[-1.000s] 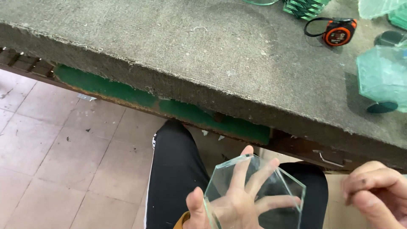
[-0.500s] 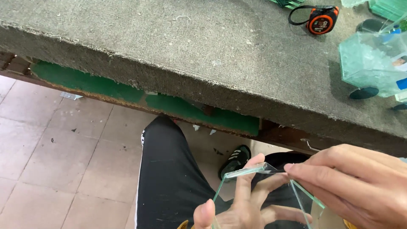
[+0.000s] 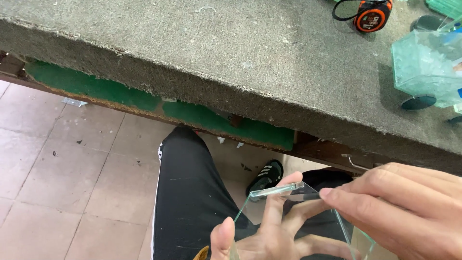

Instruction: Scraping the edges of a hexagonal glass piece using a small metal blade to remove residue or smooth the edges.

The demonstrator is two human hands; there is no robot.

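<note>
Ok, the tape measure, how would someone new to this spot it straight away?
Start at the grey felt-covered bench across the top of the view and follow it to the far edge, right of centre. The tape measure lies there, left of the clear glass box. It is the only orange and black thing, with a dark loop strap.
</note>
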